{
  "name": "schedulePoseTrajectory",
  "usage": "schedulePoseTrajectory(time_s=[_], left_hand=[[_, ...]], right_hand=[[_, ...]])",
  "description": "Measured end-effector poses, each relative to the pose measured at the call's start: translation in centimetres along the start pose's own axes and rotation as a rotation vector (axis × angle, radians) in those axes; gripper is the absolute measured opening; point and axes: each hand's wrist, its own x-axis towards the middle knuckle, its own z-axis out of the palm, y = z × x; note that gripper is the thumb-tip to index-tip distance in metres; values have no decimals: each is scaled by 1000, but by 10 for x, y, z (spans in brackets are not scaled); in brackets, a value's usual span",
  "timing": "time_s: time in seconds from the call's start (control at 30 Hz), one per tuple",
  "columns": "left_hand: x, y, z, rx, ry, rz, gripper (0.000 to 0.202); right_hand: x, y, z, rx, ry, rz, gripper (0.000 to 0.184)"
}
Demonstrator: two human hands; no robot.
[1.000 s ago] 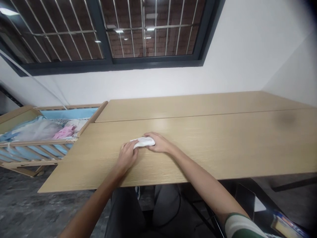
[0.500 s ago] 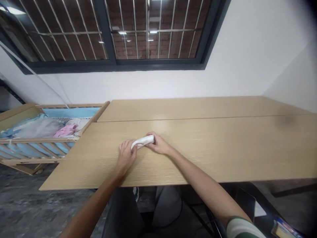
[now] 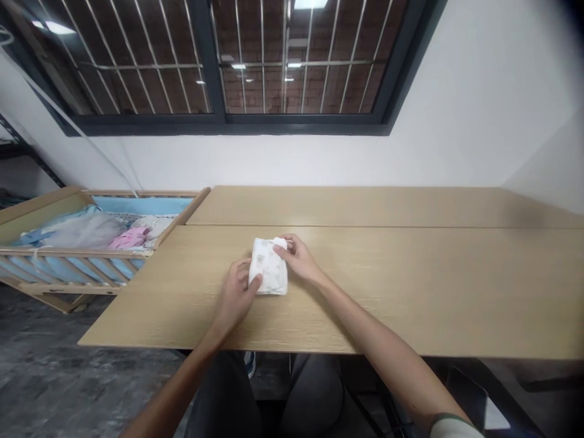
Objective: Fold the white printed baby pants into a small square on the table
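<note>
A folded white diaper (image 3: 269, 267) with a small faint print faces up over the wooden table, between my two hands. My left hand (image 3: 238, 287) grips its left edge, thumb on top near the lower corner and the fingers partly hidden behind it. At the upper right corner, my right hand (image 3: 298, 258) pinches the diaper with thumb and fingers. Whether its underside touches the tabletop is hard to make out.
The light wooden table (image 3: 387, 286) has a seam running along its length. To the left stands a wooden crib (image 3: 91, 252) with blue lining, a pink cloth (image 3: 130, 237) and other bedding. A barred window (image 3: 296, 67) is behind; a dark chair-like object sits lower right.
The diaper was seen edge-on as a narrow bundle; now its broad printed face shows. Both hands have shifted to its sides. The view has moved slightly.
</note>
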Motion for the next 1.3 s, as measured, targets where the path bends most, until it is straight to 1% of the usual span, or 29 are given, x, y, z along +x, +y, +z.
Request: schedulePoseTrajectory(time_s=[0.07,0.13,0.23,0.3,0.37,0.47,0.53,0.6,0.67,0.73,0.8,0.87,0.93,0.97,1.03,1.13,1.23,1.3], left_hand=[[-13,1,5,36,-24,-29,52],[-26,-2,7,191,1,2,47],[-43,-9,11,536,58,121,36],[-53,-10,18,751,86,214,33],[-62,-9,29,878,96,296,38],[-76,-7,49,932,39,363,55],[-81,-8,60,968,10,378,63],[-85,-11,66,1004,8,382,66],[-86,-14,67,1023,10,387,65],[-86,-16,66,1031,9,382,60],[-86,-16,64,1043,14,375,54],[-87,-16,63,1055,8,379,45],[-88,-16,63,1066,-2,399,37],[-88,-16,63,1071,-1,408,36],[-87,-15,64,1082,20,413,39],[-85,-13,67,1102,67,422,48],[-85,-10,67,1125,105,453,51],[-85,-10,67,1136,107,465,52]], right_hand=[[2,0,0,-31,-39,70,41],[2,3,-2,-163,-69,116,38],[-2,10,-7,-443,-85,123,33],[-4,14,-11,-589,-87,112,30],[-4,19,-14,-680,-94,80,28],[-2,20,-19,-763,-132,31,30],[-1,14,-20,-802,-149,-12,34],[-4,2,-18,-820,-171,-103,40],[-12,-16,-12,-815,-253,-203,48],[-26,-35,-1,-780,-420,-256,53],[-42,-47,11,-731,-617,-275,53],[-56,-51,21,-701,-773,-287,53],[-64,-46,25,-691,-851,-289,52],[-65,-42,24,-690,-862,-283,52],[-60,-31,17,-703,-845,-259,52],[-39,-16,-1,-771,-798,-214,57],[-14,-3,-20,-853,-742,-151,65],[-2,4,-28,-885,-702,-97,70]])
